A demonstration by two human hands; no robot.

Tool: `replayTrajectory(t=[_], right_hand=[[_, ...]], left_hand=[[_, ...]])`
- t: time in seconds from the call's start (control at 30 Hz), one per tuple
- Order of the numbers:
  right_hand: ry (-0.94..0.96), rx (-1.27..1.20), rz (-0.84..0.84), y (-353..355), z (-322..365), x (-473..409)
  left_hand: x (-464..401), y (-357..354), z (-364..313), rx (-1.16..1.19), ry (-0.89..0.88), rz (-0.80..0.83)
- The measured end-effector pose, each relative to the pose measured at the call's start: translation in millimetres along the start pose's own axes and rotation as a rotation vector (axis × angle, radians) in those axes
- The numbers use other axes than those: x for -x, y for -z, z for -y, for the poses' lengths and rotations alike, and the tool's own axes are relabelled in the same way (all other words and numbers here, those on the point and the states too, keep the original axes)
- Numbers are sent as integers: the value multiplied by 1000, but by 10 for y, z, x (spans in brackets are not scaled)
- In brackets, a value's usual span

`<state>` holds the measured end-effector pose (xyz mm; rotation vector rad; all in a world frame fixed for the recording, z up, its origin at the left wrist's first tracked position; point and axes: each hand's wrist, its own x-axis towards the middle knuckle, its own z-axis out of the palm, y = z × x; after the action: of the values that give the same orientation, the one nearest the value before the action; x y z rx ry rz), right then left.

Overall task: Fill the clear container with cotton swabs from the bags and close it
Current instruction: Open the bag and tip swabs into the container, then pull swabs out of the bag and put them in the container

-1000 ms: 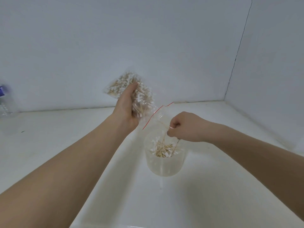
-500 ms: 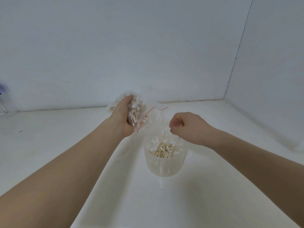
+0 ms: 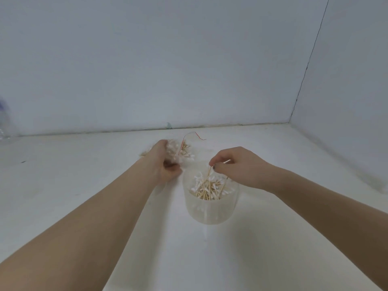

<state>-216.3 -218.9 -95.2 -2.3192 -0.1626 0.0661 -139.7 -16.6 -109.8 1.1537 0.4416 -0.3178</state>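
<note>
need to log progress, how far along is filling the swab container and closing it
Done: a loose pile of cotton swabs already stands in the clear container, roughly half full. In hand: the right hand pinches a swab or two over its mouth, while the left hand grips the bag, which still holds swabs. Left: moving the rest over and closing it; no lid is in view.

Clear container (image 3: 210, 208) stands open-topped on the white table (image 3: 273, 238); its mouth is partly occupied by the right hand (image 3: 235, 166), which pinches swabs (image 3: 207, 186) over the rim; the left hand (image 3: 165, 164) and its bag (image 3: 181, 153) crowd the container's far-left side, just beside it; back wall (image 3: 168, 70) and right wall (image 3: 346, 101) bound the table; open table lies near, left and right.
</note>
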Motion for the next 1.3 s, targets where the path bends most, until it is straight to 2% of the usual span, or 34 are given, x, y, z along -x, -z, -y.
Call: replayTrajectory(t=[0.17, 0.27, 0.43, 0.53, 0.67, 0.73, 0.93, 1.03, 1.13, 1.3], right_hand=[[47, 131, -2, 66, 11, 42], [-14, 235, 71, 94, 6, 57], [-30, 327, 38, 143, -27, 99], [-43, 349, 54, 234, -55, 143], [-56, 334, 61, 307, -77, 200], [-48, 354, 43, 299, -77, 223], [-33, 306, -39, 270, -83, 333], [0, 352, -97, 243, -25, 422], [92, 460, -242, 195, 72, 523], [92, 239, -135, 97, 183, 634]], left_hand=[[-7, 80, -36, -249, -8, -14], [123, 130, -87, -472, 4, -4], [336, 125, 11, -798, -148, 9], [442, 140, 191, -923, -259, 148], [693, 99, 480, -1144, -344, 457], [721, 123, 615, -1163, -402, 479], [697, 226, 749, -965, -653, 435], [716, 246, 704, -987, -821, 394], [761, 258, 659, -1079, -899, 375], [809, 255, 635, -1121, -985, 394]])
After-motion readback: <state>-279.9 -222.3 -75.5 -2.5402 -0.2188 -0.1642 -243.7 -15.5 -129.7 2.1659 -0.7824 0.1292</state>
